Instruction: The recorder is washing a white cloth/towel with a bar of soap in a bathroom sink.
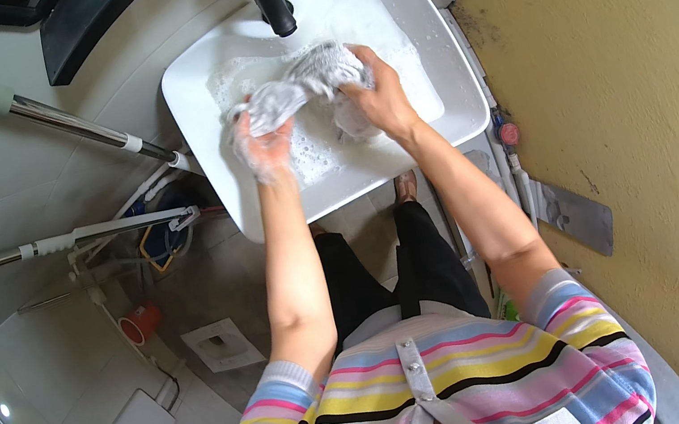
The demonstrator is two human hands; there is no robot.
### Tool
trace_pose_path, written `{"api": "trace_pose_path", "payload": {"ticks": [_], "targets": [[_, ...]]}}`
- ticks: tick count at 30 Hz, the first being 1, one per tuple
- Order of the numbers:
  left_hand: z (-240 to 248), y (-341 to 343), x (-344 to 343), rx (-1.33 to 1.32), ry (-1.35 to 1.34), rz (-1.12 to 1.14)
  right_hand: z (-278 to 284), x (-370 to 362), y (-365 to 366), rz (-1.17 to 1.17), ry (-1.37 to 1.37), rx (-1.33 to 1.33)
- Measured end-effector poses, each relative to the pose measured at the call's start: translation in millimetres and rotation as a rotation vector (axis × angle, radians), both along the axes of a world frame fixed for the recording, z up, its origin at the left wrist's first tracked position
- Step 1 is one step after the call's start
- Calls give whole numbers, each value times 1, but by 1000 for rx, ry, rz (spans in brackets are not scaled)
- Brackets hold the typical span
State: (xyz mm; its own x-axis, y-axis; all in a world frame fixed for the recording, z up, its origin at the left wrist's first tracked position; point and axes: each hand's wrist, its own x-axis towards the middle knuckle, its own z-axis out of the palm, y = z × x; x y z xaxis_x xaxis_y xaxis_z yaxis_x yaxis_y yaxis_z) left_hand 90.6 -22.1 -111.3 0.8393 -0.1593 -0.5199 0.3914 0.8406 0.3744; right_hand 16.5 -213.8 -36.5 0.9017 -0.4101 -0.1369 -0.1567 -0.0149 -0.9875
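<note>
A wet, soapy cloth, white and grey, stretches between my two hands over the sink. My left hand, covered in suds, has its fingers curled up around the cloth's left end. The right end is gripped by my right hand, with the fingers wrapped over it and part of the cloth hanging below. Beneath them, the white rectangular sink holds cloudy, foamy water. Folds of the cloth hide some of my fingertips.
A black faucet juts over the sink's back edge. Mop poles lean at the left. An orange-red bucket lies low on the left, near a squat toilet. At the right, pipes with a red-capped meter run along the yellow wall.
</note>
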Motion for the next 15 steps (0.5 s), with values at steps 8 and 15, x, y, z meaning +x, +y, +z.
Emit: {"api": "trace_pose_path", "payload": {"ticks": [8, 15], "targets": [[-54, 34, 23, -506, -528, -587, 50, -17, 97, 417, -188, -416], [5, -27, -12, 107, -344, -296, -2, 16, 76, 50, -240, -348]]}}
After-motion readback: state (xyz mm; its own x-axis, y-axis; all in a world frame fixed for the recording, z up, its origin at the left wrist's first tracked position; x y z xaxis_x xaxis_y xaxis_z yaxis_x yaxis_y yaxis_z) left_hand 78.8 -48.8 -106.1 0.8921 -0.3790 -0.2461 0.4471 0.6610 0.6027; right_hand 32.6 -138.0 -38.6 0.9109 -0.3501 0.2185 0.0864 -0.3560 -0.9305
